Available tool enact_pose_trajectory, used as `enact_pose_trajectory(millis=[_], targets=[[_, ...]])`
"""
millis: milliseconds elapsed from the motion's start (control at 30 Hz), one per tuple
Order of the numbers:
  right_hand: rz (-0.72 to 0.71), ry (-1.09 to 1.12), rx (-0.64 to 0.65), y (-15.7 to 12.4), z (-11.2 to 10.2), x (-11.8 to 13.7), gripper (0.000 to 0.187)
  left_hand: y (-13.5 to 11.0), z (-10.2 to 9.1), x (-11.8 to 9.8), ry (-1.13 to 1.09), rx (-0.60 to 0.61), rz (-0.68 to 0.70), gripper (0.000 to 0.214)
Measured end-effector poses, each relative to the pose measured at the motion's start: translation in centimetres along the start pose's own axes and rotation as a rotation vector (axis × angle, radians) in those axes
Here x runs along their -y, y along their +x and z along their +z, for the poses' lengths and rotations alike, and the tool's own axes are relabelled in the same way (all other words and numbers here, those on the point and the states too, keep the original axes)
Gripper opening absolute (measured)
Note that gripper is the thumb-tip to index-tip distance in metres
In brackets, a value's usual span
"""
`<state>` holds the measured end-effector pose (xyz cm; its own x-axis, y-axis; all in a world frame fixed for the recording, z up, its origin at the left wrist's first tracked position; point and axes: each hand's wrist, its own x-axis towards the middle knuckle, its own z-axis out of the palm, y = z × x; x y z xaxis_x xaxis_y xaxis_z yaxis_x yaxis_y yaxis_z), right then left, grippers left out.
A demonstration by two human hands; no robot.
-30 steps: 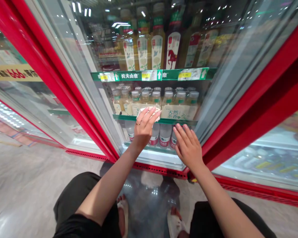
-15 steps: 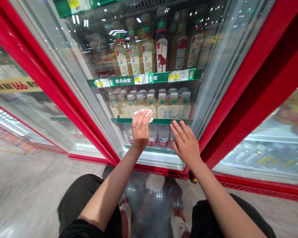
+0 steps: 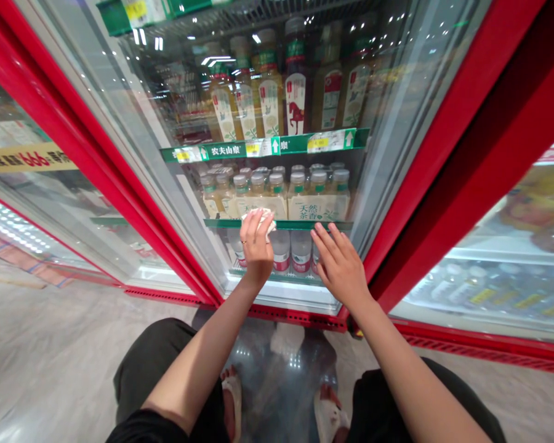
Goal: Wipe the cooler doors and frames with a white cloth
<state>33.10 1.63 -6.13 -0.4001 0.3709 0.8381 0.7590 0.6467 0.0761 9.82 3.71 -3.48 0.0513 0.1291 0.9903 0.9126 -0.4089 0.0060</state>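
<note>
The cloth (image 3: 257, 220) is white, the cooler door frame (image 3: 457, 147) red.

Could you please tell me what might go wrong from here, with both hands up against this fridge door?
The right hand, bare on the glass door, may leave fingerprints. The small white cloth in the left hand is bunched, so it could slip and fall. The sandals on the shiny floor might slide if the person leans hard.

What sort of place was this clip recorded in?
Most likely a shop or supermarket: a red-framed glass-door fridge holds rows of bottled drinks, with price tags along a green shelf edge.
</note>
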Motion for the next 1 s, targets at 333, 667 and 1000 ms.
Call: enact_pose_trajectory(millis=[333,667,1000], targets=[[0.006,0.010,0.017,-0.2,0.2,-0.1,0.095,1.2,0.3,0.5,-0.016,0.004,0.046,0.049],[0.004,-0.005,-0.008,0.0,0.1,0.0,0.096,3.4,0.6,1.7,-0.047,0.007,0.060,0.055],[0.000,-0.007,-0.007,-0.1,0.2,-0.2,0.095,1.8,1.4,-0.1,-0.034,0.148,0.241,0.055]])
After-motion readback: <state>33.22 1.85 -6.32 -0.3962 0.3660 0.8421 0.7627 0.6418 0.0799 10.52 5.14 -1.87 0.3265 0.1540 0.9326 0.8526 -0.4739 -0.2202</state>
